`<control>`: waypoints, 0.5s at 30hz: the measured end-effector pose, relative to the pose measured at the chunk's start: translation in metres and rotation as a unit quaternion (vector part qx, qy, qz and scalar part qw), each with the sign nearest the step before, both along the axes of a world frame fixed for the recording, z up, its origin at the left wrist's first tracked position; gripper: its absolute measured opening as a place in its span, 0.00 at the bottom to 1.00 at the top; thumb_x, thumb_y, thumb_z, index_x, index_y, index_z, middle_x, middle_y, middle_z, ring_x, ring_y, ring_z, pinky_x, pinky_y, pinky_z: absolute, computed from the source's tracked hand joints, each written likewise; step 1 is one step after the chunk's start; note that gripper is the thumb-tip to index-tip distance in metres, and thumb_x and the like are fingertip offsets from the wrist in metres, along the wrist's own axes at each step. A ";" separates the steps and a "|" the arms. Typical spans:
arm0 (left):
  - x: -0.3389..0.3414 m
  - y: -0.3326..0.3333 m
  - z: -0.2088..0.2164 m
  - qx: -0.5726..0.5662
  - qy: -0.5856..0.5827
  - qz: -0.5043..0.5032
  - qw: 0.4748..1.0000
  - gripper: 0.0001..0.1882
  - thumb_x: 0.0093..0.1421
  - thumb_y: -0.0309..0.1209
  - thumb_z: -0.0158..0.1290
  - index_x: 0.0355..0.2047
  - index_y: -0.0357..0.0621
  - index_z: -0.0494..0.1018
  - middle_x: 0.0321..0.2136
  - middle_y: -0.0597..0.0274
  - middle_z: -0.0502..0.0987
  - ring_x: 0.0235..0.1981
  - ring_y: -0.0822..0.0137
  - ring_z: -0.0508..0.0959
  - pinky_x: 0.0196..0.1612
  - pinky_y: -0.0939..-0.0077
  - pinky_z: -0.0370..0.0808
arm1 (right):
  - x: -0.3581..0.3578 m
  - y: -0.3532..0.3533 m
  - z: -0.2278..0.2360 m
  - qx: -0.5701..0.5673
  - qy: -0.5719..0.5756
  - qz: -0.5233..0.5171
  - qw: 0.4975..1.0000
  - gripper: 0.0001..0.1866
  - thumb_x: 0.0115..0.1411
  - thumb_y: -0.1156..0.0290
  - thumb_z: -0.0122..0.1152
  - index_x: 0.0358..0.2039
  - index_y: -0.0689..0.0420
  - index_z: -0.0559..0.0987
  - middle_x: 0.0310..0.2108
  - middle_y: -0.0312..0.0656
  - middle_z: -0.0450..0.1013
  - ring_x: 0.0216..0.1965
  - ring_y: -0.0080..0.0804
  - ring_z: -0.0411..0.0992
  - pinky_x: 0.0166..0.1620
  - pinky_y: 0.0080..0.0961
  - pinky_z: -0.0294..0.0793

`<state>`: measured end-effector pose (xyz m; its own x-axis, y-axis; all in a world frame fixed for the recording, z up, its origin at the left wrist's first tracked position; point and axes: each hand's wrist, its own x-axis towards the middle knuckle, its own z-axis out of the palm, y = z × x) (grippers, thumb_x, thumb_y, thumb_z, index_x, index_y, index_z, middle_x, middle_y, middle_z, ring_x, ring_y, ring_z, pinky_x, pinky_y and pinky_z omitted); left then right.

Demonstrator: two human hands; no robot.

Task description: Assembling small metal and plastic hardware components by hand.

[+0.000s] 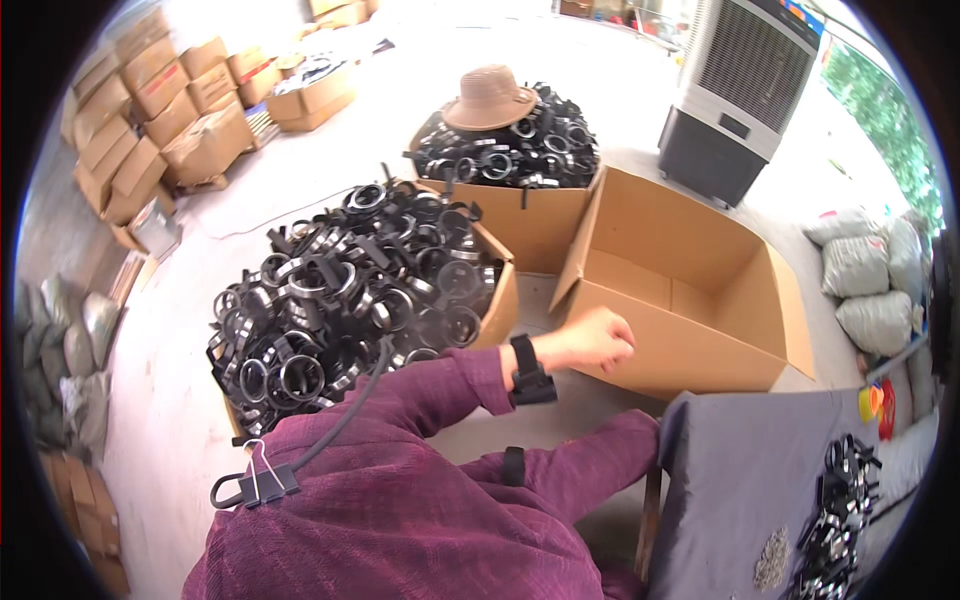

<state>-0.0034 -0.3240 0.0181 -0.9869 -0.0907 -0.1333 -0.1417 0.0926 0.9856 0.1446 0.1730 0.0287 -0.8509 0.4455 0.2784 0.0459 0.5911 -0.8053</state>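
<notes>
My left hand (598,341) is closed, its fingers curled in under the palm. Whatever it holds, if anything, is hidden. A black band with a small box (532,386) is strapped round that wrist, below a purple sleeve. The hand hangs in front of the near side of an open cardboard box (680,345), whose visible inside is bare. Left of my arm, a carton heaped with black ring-shaped parts with silver bands (345,275) stands close by. My right hand does not show.
Behind stands another carton of black ring parts (560,145), topped by a brown hat (490,97). A grey-covered table (720,460) bears more parts (840,510) and small metallic pieces (771,560). An air cooler (745,90), stacked cartons (165,90) and sacks (860,265) stand around.
</notes>
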 end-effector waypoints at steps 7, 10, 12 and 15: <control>0.020 -0.162 0.011 -0.609 -0.083 0.293 0.732 0.10 0.47 0.31 0.52 0.29 0.43 0.80 0.29 0.49 0.79 0.34 0.53 0.80 0.37 0.63 0.77 | -0.002 0.023 -0.008 0.007 -0.033 0.003 0.999 0.15 0.53 0.76 0.53 0.40 0.70 0.76 0.36 0.52 0.74 0.37 0.38 0.71 0.45 0.29 0.70; 0.024 -0.213 -0.002 -0.627 -0.142 0.320 0.695 0.10 0.50 0.30 0.51 0.30 0.43 0.80 0.32 0.50 0.80 0.35 0.54 0.81 0.36 0.63 0.78 | -0.003 0.037 -0.016 -0.017 -0.043 0.002 0.999 0.15 0.55 0.76 0.53 0.41 0.69 0.75 0.38 0.52 0.74 0.39 0.39 0.71 0.47 0.30 0.69; 0.026 -0.231 -0.015 -0.614 -0.228 0.242 0.716 0.12 0.54 0.29 0.50 0.36 0.44 0.79 0.38 0.52 0.79 0.41 0.55 0.79 0.41 0.62 0.76 | -0.005 0.035 -0.012 -0.018 -0.069 -0.007 0.997 0.15 0.56 0.76 0.53 0.43 0.69 0.75 0.39 0.53 0.74 0.40 0.40 0.70 0.48 0.31 0.69; 0.044 -0.250 -0.040 -0.558 -0.244 0.267 0.747 0.14 0.54 0.29 0.50 0.40 0.43 0.78 0.44 0.51 0.76 0.47 0.55 0.76 0.47 0.61 0.74 | -0.009 0.024 -0.001 -0.020 -0.097 -0.024 0.995 0.15 0.55 0.76 0.54 0.43 0.69 0.75 0.40 0.54 0.73 0.41 0.41 0.70 0.49 0.32 0.68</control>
